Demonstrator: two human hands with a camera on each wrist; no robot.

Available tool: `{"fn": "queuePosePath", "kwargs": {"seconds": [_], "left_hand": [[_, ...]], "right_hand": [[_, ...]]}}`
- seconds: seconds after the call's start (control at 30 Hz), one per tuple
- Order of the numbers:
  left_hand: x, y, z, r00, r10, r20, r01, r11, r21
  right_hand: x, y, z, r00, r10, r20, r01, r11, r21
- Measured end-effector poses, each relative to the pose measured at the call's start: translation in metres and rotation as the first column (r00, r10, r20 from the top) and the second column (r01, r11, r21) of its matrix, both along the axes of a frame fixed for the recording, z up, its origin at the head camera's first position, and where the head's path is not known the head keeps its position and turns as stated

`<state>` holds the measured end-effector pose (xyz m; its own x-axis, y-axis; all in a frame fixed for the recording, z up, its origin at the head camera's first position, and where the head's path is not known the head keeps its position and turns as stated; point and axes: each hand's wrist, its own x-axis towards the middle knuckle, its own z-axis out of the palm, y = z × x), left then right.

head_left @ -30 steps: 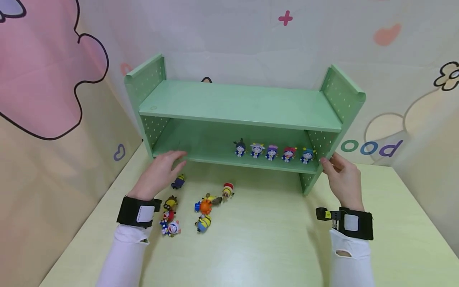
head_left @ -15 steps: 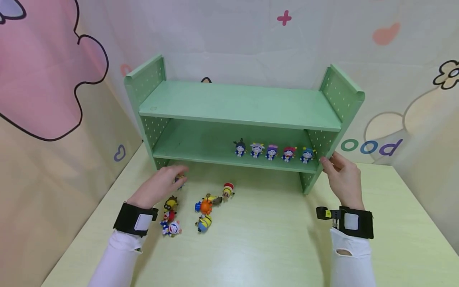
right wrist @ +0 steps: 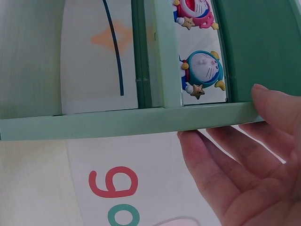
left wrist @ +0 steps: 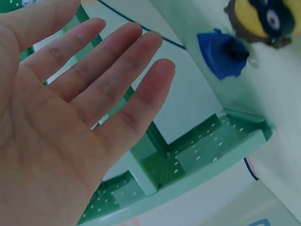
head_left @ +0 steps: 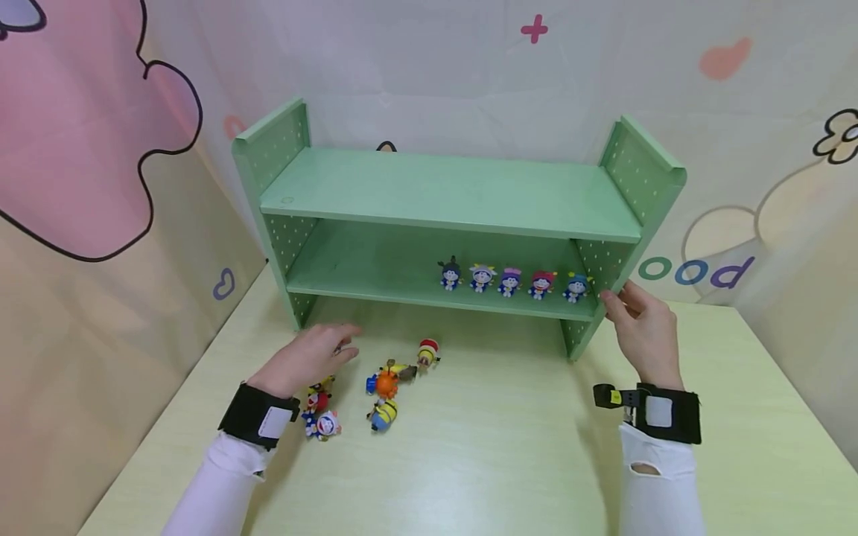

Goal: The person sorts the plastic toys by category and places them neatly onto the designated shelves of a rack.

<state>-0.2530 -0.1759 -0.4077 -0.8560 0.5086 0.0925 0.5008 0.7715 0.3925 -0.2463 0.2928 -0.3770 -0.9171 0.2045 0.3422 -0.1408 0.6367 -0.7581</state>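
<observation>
My left hand [head_left: 304, 361] hovers low over the table, near the left toy figures, and hides the farthest of them in the head view. In the left wrist view its fingers extend loosely with nothing between them; a dark blue figure [left wrist: 223, 54] and a yellow goggled figure [left wrist: 270, 21] lie beyond. My right hand [head_left: 645, 335] holds the right side panel of the green shelf [head_left: 449, 186], thumb on one side and fingers on the other, as the right wrist view shows. Several blue-and-white cat figures [head_left: 509, 283] stand in a row on the lower board's right half.
On the table [head_left: 482, 461], an orange-headed figure [head_left: 386, 383], a blue-and-yellow figure [head_left: 383, 415] and a red-capped figure [head_left: 427, 352] lie right of my left hand. A white-faced figure [head_left: 328, 423] lies nearest. A patterned cloth [head_left: 456, 74] hangs behind the shelf.
My left hand has moved down from the shelf's lower left corner, nearer and slightly right, over the figures. My right hand stays on the side panel.
</observation>
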Motion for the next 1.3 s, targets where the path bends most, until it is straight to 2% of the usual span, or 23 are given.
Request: {"fn": "queuePosePath", "kwargs": {"seconds": [0.2, 0.67, 0.8, 1.03, 1.17, 1.3], "left_hand": [[0.004, 0.009, -0.004, 0.998, -0.048, 0.034, 0.048, 0.999, 0.001], [0.011, 0.020, -0.009, 0.993, -0.073, 0.087, 0.075, 0.997, -0.010], [0.013, 0.023, -0.015, 0.991, -0.126, 0.045, 0.128, 0.991, -0.038], [0.014, 0.033, -0.024, 0.979, -0.201, -0.035, 0.199, 0.979, -0.040], [0.015, 0.040, -0.027, 0.976, -0.211, -0.061, 0.207, 0.976, -0.073], [0.016, 0.045, -0.031, 0.980, -0.190, -0.065, 0.183, 0.977, -0.109]], "right_hand": [[0.000, 0.001, 0.000, 1.000, 0.005, -0.008, -0.005, 1.000, -0.004], [-0.001, -0.001, 0.000, 1.000, 0.003, -0.002, -0.003, 1.000, 0.006], [0.000, -0.001, -0.001, 1.000, -0.003, 0.007, 0.003, 1.000, 0.017], [0.000, 0.000, -0.002, 1.000, -0.004, 0.001, 0.004, 1.000, 0.013], [-0.001, 0.000, -0.002, 1.000, -0.003, -0.001, 0.003, 1.000, 0.016], [-0.001, 0.000, -0.001, 1.000, -0.003, -0.003, 0.003, 1.000, 0.025]]}}
